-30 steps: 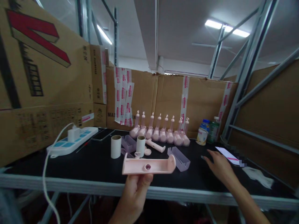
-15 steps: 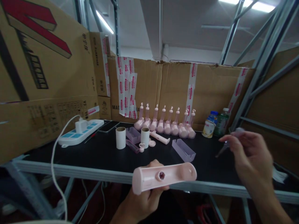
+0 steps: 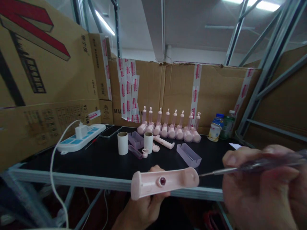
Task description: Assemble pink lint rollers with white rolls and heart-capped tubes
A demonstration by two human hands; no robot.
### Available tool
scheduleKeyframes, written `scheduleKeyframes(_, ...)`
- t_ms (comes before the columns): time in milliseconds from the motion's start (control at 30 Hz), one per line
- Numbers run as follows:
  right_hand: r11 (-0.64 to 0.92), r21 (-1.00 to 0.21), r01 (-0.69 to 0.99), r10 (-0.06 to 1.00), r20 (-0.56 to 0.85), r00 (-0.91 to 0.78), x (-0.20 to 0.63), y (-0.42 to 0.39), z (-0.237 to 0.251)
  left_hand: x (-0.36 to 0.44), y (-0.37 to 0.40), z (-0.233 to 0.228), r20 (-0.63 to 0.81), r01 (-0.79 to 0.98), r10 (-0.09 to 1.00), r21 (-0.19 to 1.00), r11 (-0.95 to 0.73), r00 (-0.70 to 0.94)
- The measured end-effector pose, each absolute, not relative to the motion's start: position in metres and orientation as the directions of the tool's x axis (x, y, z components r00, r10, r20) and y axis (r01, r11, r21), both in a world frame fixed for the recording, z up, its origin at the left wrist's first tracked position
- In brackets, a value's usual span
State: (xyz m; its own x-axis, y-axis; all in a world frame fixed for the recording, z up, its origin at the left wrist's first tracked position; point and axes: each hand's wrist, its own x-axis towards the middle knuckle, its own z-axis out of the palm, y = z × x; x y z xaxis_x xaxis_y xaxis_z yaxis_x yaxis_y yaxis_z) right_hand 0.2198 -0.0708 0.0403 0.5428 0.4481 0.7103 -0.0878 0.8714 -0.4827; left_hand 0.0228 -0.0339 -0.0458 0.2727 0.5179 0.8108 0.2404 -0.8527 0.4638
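Observation:
My left hand grips a pale pink plastic trough-shaped part from below, its hollow side facing me. A dark red piece sits in a small round collar in the middle of that hollow. In my right hand is a screwdriver, held level by its see-through handle. Its thin metal shaft points left, and the tip appears close to the right end of the pink part; whether they touch I cannot tell.
Behind stand several assembled pink units in a row. Nearer are two white cardboard tubes, a clear purple tray, and a loose pink part. A power strip lies left; bottles stand right.
My right hand has turned and come nearer the camera, bringing the screwdriver level with its tip towards the pink part. My left hand has shifted slightly left with the part.

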Motion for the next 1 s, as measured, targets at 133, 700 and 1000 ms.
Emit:
scheduleKeyframes(133, 0.888, -0.432, -0.155, 0.453, 0.769, 0.451, 0.217, -0.066, 0.043, 0.026, -0.035, -0.042, 0.821, 0.219, 0.491, 0.443, -0.869, 0.29)
scheduleKeyframes(700, 0.888, -0.379, -0.26, 0.459, 0.751, 0.474, 0.2, -0.062, 0.024, 0.035, -0.046, -0.035, 0.814, 0.317, 0.58, 0.543, -0.778, 0.029)
scheduleKeyframes(1000, 0.784, -0.508, -0.358, 0.621, 0.648, 0.441, 0.207, -0.059, 0.028, 0.032, -0.044, -0.043, 0.695, 0.344, 0.709, 0.641, -0.687, 0.12)
